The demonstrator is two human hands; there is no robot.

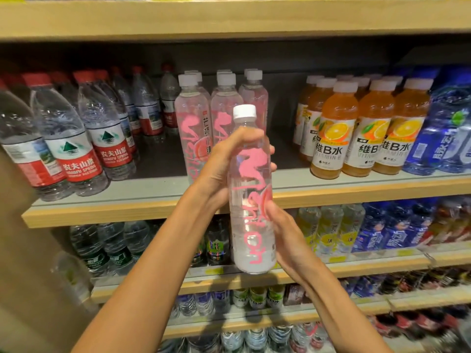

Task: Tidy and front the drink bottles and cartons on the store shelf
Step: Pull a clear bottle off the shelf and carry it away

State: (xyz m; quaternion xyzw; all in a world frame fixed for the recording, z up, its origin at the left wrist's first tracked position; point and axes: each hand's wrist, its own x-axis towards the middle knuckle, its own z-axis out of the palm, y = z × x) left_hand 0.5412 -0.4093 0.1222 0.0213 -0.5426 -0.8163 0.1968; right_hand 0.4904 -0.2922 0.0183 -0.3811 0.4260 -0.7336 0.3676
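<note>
Your right hand (283,240) is nearest to you. It grips the lower part of the held bottle (251,179) from the right, with the thumb laid across the front over the pink lettering.

Your left hand (224,159) grips the same bottle higher up, from the left. Its fingers wrap round the back, and the fingertips (272,150) show at the bottle's right edge.

The held bottle is clear, holds a colourless liquid and stands nearly upright, with its white cap (244,112) on top. It is in the air in front of the shelf (127,205) and touches no board.

Directly behind it, matching pink-lettered bottles (191,123) stand on the shelf in three columns. The held bottle covers much of the right-hand column.

To the left of these stand red-labelled water bottles (79,159) in several rows running back; some of their labels are turned sideways.

To the right, past a bare strip of board, stand orange drink bottles (334,138) marked "VITAMIN B", labels facing forward. Blue-wrapped bottles (443,138) touch them at the far right.

The lower shelves (382,263) carry further bottles, too blurred to identify.
</note>
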